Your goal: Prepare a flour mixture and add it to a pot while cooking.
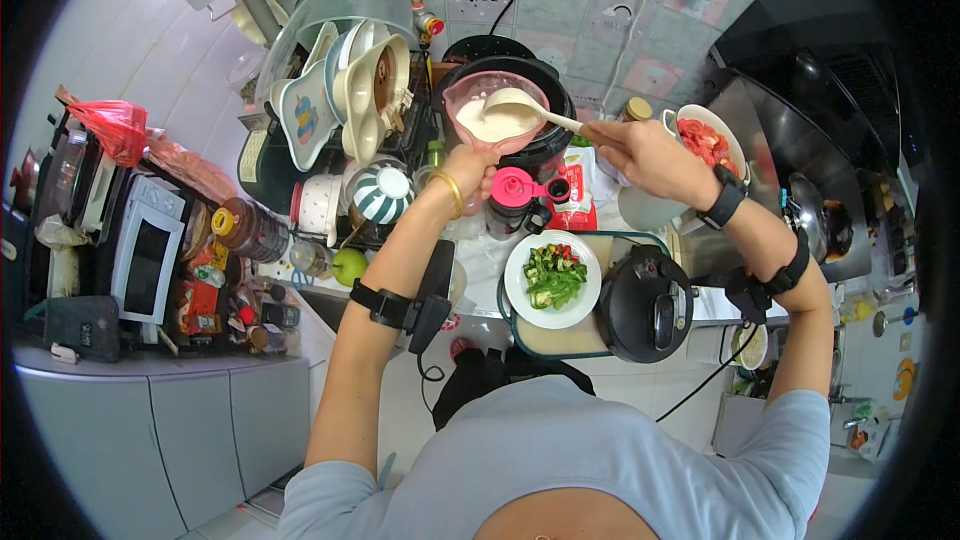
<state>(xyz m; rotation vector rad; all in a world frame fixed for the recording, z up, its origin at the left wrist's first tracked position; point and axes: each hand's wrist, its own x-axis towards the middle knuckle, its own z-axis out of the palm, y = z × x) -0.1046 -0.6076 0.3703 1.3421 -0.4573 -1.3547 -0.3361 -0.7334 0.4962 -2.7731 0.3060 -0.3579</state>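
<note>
My left hand (468,175) grips the near rim of a translucent pink bowl (459,100), which sits over the opening of a black cooker pot (562,100). White contents (490,124) lie in the bowl; I cannot tell whether they are grain or liquid. Closed round the handle of a cream ladle (515,100), my right hand (650,160) reaches in from the right, and the ladle's head is inside the bowl. Just below the bowl stands a jar with a pink lid (513,185). A red and white packet (577,202) is beside that jar.
Nearer me, a white plate of chopped green and red peppers (555,277) and a black cooker lid (645,308) rest on a cutting board (560,341). At right is a container of red slices (706,143). Left are stacked dishes (355,90), a striped bowl (383,192) and a green apple (348,266).
</note>
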